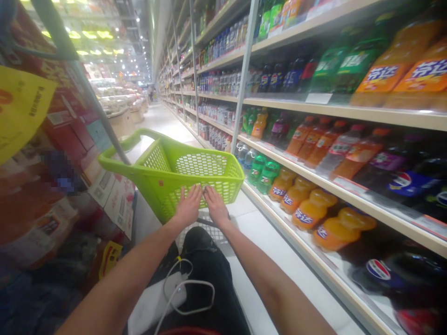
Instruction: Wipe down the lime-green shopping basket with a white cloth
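Observation:
Both my arms reach forward to a lime-green shopping cart point(148, 173) standing in the aisle. My left hand point(189, 205) is palm down with its fingers stretched out over the perforated side of the basket. Close beside it, my right hand point(216, 207) reaches out the same way, the fingertips of the two hands nearly meeting. I cannot tell whether the fingers press on the basket wall or only hover before it. Nothing is visibly held in either hand. A white power-bank-like device point(146, 302) with a pale cable point(213, 298) lies on my lap.
Shelves point(300, 104) of soft drink bottles run along the right, with orange bottles point(307, 211) on the lowest one. Boxes point(115, 200) and a yellow sign point(24, 109) stand close on the left. Pale floor point(244, 246) lies between the cart and the shelves.

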Available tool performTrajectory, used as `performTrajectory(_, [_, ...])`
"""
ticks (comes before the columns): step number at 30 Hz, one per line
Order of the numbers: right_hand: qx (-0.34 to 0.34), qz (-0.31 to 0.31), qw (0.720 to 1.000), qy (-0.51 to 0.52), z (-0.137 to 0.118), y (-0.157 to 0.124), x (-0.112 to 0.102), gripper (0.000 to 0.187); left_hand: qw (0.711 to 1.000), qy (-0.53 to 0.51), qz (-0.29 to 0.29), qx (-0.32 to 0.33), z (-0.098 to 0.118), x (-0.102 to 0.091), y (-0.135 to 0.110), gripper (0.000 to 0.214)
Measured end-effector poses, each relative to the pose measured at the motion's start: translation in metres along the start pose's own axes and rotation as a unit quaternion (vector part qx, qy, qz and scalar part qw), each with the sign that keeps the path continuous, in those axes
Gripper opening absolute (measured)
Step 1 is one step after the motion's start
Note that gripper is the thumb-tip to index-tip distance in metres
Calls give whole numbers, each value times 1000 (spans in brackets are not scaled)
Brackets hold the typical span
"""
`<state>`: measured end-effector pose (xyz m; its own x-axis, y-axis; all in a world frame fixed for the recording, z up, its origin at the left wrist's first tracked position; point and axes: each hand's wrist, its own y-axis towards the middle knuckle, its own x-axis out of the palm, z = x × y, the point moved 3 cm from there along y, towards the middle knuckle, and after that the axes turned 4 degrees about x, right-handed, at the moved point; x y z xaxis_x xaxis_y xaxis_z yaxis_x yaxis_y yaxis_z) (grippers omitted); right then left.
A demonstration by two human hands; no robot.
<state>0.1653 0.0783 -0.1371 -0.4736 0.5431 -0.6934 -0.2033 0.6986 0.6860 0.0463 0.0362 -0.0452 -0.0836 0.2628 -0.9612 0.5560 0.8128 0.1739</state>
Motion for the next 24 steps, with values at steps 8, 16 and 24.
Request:
performTrajectory(8, [73, 43, 992, 88, -2, -20, -17, 56, 904, -365, -15, -221, 12, 18, 7, 62])
performTrajectory(16, [150, 79, 965, 200, -34, -10, -38, 60, 541, -777, 47, -319, 31, 27, 15, 17])
performTrajectory(24, [177, 95, 951, 237, -38, -8, -44, 54, 457, -816, 64, -349, 24, 19, 4, 10])
